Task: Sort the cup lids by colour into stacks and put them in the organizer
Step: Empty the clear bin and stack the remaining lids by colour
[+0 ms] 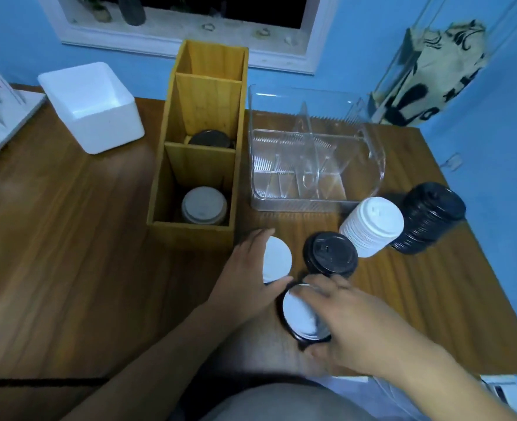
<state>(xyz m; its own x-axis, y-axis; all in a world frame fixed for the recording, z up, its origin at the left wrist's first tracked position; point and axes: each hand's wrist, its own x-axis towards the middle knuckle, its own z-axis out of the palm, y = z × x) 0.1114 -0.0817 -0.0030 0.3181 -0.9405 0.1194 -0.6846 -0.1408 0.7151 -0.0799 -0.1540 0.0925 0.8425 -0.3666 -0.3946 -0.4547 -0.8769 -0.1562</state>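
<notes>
Pinching a white lid (277,259), left hand (248,278) sits beside right hand (357,326) gripping a black-rimmed lid (299,314) (embossing unreadable)

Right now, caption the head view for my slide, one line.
Left hand grips a white lid, right hand a black-rimmed lid, before a wooden organizer holding white lids and black lids.

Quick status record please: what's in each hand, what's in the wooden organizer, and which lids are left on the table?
left hand: holds a white lid
right hand: holds a black-rimmed lid, white in the middle
wooden organizer: white lids in near compartment, black lids in middle, far one's floor hidden
table: white stack, black stack beside it, loose black lid
</notes>
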